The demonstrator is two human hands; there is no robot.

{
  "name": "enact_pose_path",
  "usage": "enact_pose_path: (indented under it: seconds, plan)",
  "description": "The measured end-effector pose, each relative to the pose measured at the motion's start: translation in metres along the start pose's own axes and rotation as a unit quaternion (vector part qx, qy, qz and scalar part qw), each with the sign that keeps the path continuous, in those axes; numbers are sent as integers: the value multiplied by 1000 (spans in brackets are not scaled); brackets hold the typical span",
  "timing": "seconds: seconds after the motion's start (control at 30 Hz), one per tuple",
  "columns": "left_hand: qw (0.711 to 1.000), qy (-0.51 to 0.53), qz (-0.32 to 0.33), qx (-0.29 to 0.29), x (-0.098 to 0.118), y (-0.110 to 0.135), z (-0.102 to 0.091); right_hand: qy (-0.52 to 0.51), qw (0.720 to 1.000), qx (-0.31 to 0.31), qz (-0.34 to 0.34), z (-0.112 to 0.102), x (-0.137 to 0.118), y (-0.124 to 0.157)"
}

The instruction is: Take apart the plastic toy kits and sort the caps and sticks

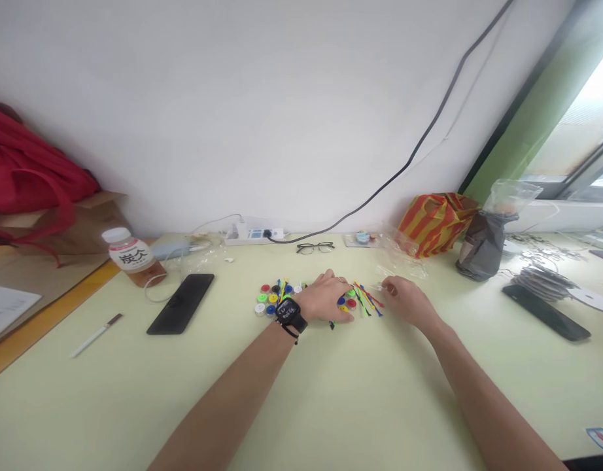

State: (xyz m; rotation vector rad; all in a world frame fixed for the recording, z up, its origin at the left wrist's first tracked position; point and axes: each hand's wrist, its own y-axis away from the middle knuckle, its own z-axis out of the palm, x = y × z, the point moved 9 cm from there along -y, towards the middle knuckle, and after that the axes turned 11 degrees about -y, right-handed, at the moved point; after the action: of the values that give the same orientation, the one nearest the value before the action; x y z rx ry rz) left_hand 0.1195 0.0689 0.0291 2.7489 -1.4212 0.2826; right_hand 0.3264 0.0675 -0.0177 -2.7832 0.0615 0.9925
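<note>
My left hand (326, 297), with a black watch (290, 314) on its wrist, reaches over a group of small round pieces with coloured tops (273, 298). Its fingers and thumb are spread; what lies under the palm is hidden. More round pieces (351, 303) in red, green, blue and yellow show beside the thumb. Thin coloured strips (365, 299), like cable ties, lie in a loose bundle between my two hands. At the bundle's right end, my right hand (409, 302) has its fingertips pinched together near something small and whitish, too small to name.
To the left are a black phone (181, 304), a pen (96, 335) and a drink bottle (133, 256). Glasses (315, 248) and a power strip (255, 235) lie by the wall. On the right stand a striped bag (436, 222), a grey bag (482, 248) and another dark phone (545, 312).
</note>
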Motion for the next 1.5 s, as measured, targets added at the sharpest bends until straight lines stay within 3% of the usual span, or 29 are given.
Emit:
enact_pose_path:
  seconds: [0.13, 0.23, 0.37, 0.5, 0.7, 0.87, 1.13, 1.4, 1.5]
  plan:
    - [1000, 10, -1, -2, 0, 0, -1, -32, 999, 10, 1, -3, -2, -3]
    - [999, 27, -5, 21, -1, 0, -6, -133, 991, 13, -1, -7, -13, -1]
    - [987, 125, -14, 97, 1, -4, -23, -375, 923, -81, 27, 5, -40, 10]
    - [950, 260, -18, 170, 4, -9, -37, -486, 858, -163, 38, 21, -71, 25]
    - [919, 329, -13, 219, 5, -9, -46, -551, 823, -130, 47, 27, -79, 27]
    - [920, 322, 6, 224, 8, -8, -49, -612, 778, -134, 48, 23, -81, 26]
    - [948, 244, 11, 204, 16, -5, -50, -578, 803, -141, 29, 20, -84, 27]
    - [960, 214, 13, 178, 20, -3, -47, -451, 883, -127, 15, 23, -83, 30]
    - [960, 227, 5, 164, 17, -3, -44, -368, 927, -70, 9, 15, -65, 21]
